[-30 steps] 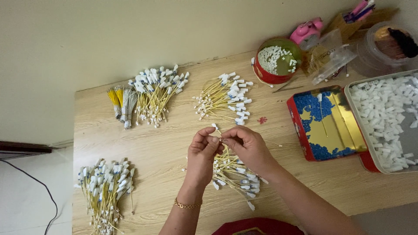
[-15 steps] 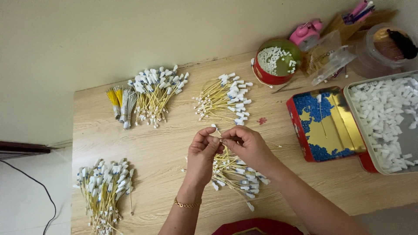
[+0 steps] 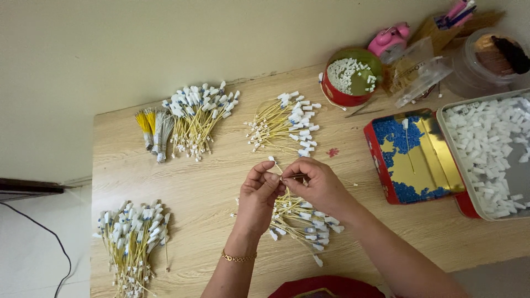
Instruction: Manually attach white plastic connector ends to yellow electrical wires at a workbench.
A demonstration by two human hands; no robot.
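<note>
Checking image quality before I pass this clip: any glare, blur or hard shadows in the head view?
Head view: even, soft light; faint shadows under the left hand and right hand; mild sheen on the gold tin lid; the yellow wire bundles look sharp, no motion blur.

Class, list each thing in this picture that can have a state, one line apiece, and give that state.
Left hand: fingers pinched on a thin yellow wire.
Right hand: fingers pinched on the same wire.
Red round tin: open, holding small white pieces.
Flat red tin: open, partly filled with blue bits.
Grey tray: open, full of white pieces.
Pile under the hands: loose, spread out.
</note>
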